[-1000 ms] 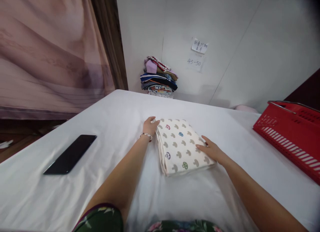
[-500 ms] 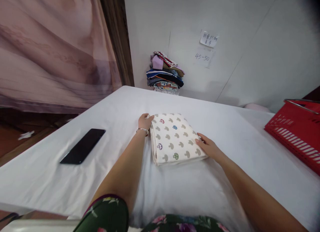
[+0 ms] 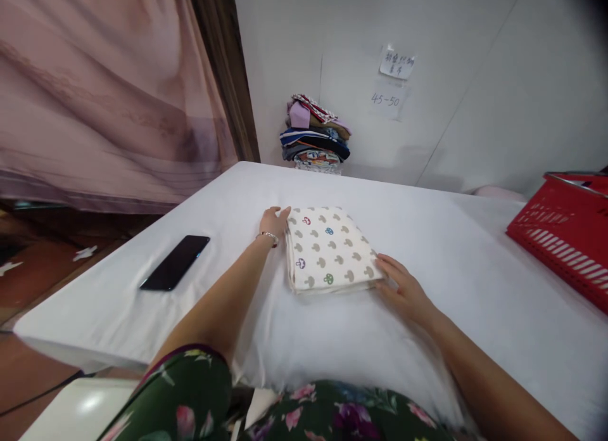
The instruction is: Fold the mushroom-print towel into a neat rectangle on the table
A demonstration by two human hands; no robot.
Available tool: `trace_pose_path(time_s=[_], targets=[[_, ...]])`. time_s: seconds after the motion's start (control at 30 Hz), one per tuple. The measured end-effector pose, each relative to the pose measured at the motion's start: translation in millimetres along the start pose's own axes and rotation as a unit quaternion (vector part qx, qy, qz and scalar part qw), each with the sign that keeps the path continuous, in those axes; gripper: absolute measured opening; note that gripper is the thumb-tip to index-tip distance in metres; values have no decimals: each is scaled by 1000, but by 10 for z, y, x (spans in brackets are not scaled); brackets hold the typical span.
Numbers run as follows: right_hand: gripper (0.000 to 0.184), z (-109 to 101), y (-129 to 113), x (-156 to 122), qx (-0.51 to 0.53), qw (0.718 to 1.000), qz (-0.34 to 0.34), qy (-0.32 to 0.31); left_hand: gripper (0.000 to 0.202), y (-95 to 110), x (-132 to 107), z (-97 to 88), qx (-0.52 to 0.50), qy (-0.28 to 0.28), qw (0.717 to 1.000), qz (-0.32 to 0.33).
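A folded cream cloth (image 3: 329, 248) printed with small mushrooms lies flat on the white table (image 3: 446, 251). My left hand (image 3: 272, 222), with a thin bracelet at the wrist, rests against the cloth's far left corner, fingers curled at its edge. At the cloth's near right corner lies my right hand (image 3: 403, 290), its fingers stretched out flat on the table and touching the edge. Neither hand has lifted the cloth.
A black phone (image 3: 175, 270) lies on the table to the left. A red basket (image 3: 565, 235) stands at the right edge. A pile of folded clothes (image 3: 315, 135) sits at the far end by the wall. A pink curtain (image 3: 104, 92) hangs at the left.
My right hand slid off the top of the cloth to its near right corner. The left hand stayed at the far left corner. The view has pulled back.
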State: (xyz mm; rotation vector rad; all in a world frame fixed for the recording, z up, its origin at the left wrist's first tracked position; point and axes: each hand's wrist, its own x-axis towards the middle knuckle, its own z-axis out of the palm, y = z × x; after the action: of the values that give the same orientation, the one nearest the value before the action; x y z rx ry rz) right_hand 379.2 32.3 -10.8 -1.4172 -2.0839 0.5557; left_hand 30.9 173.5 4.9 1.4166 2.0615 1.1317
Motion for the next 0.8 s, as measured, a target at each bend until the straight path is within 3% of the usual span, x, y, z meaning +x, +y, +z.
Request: trace_pose_path(time_s=[0.13,0.27,0.37,0.47,0.8], targets=[[42,3,82,12,15,999,9,38,41,102,-447,-254,19,-48,982,181],[42,-33,103,4,-1,1000,18,16,39,30,-1116,-450,34,-131,923,361],[46,-49,110,14,-41,999,0,-10,41,-81,-1481,-504,64,-165,883,434],[45,-59,94,50,-80,996,-3,-26,33,-145,-1624,-467,83,-151,881,440],[44,-22,-27,137,-211,977,-35,-6,22,-103,-1619,-325,51,-96,906,409]])
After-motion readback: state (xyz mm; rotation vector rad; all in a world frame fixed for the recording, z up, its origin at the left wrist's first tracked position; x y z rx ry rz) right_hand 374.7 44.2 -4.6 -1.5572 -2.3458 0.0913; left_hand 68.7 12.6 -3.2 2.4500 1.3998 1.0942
